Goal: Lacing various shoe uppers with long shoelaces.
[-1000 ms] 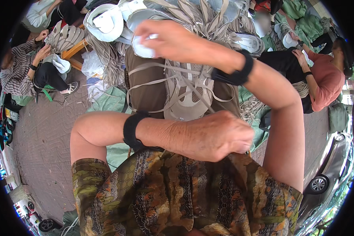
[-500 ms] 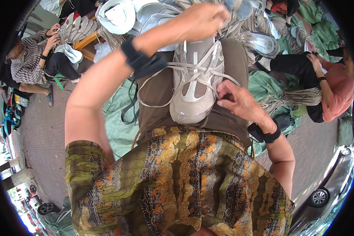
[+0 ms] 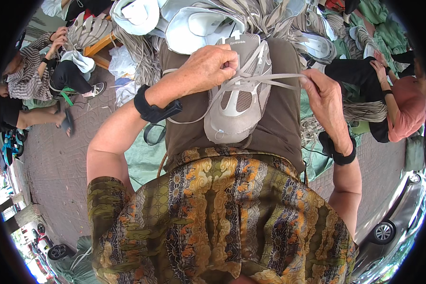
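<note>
A beige sneaker [image 3: 236, 106] with mesh panels lies on my lap, its toe toward me. Pale flat shoelaces [image 3: 274, 80] cross over its tongue. My left hand [image 3: 208, 68] is closed in a pinch over the upper lacing at the tongue, on the shoelace; its fingertips are partly hidden. Out to the right of the shoe, my right hand [image 3: 324, 94] pinches a shoelace end between thumb and finger, and the strands run taut back to the shoe. A loose loop of lace hangs down the shoe's left side.
White-lined shoe uppers [image 3: 201, 28] are heaped just beyond my knees. Green sheeting [image 3: 146, 161] lies beneath me. One person [image 3: 26, 75] sits far left, another [image 3: 404, 104] at the right beside a lace bundle [image 3: 364, 112]. A car [image 3: 388, 227] stands lower right.
My left hand has come down and back from beyond the shoe to its lacing. My right hand has moved right and up from the shoe's side, drawing the lace out straight.
</note>
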{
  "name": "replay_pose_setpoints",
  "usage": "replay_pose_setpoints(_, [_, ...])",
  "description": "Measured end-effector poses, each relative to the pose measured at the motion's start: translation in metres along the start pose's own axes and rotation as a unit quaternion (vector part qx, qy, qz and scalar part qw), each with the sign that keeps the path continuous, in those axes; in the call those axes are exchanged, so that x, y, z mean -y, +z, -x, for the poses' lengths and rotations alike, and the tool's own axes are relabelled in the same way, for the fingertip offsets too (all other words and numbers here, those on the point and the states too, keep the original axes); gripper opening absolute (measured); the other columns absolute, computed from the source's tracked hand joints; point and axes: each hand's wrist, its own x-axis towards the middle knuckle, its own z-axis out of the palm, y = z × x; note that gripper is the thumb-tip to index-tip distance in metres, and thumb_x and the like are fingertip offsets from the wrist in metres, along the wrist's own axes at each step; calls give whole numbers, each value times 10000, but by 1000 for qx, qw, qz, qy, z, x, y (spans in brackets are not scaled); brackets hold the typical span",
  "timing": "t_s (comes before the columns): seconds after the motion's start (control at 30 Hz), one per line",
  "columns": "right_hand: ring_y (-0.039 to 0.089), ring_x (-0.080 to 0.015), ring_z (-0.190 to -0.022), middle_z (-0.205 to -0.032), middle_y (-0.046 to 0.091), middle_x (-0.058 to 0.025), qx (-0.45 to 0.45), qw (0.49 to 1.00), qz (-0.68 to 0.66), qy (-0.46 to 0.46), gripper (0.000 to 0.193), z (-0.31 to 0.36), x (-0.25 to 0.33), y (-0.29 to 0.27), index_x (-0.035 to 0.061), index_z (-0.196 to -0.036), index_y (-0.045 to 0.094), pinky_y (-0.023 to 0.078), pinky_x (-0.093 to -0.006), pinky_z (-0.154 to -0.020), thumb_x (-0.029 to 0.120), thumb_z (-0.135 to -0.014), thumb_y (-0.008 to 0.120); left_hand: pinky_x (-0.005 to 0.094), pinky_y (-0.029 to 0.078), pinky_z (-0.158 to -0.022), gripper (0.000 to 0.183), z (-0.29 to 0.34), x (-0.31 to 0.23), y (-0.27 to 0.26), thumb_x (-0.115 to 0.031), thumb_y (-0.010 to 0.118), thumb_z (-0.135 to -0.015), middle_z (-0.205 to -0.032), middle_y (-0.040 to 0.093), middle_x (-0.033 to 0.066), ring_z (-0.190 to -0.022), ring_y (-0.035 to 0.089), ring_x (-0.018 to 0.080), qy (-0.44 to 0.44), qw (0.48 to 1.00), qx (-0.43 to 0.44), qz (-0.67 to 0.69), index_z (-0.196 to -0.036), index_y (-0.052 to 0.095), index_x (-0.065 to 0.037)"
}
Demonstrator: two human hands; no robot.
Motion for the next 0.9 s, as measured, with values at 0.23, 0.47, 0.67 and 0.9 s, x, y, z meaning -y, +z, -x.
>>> replay_pose_setpoints(0.23, [467, -61, -567, -736, 625, 11, 137, 853, -476, 162, 198, -33, -31, 4, 49, -871, 663, 392, -232, -541, 218, -954, 602, 446, 414, -636, 114, 6, 6, -1, -111, 538, -889, -724, 521, 118, -684, 542, 295, 28, 999, -22, -4, -834, 477, -33])
replay_pose_setpoints(0.47, [368, -54, -491, -929, 535, -128, 104, 710, -679, 154, 301, -28, -47, 7, 7, -796, 501, 372, -223, -490, 226, -1002, 516, 377, 446, -708, 178, 16, 6, -18, -169, 512, -922, -791, 568, 153, -711, 514, 275, -79, 993, 26, 81, -997, 526, -8])
replay_pose_setpoints(0.67, [314, -32, -485, -750, 564, -44, 151, 766, -616, 102, 228, -22, -37, -12, 20, -911, 587, 286, -189, -460, 235, -980, 554, 370, 446, -670, 121, 32, 17, -21, -124, 552, -921, -729, 557, 111, -667, 533, 245, -29, 996, 37, 72, -978, 548, -17])
replay_pose_setpoints(0.9, [330, -9, -483, -693, 580, 42, 185, 922, -294, 169, 211, -22, -54, -30, 46, -928, 670, 251, -179, -442, 226, -980, 574, 441, 449, -633, 58, 29, 31, -21, -70, 556, -901, -719, 582, 130, -698, 604, 328, 67, 990, -18, -123, -874, 525, -29])
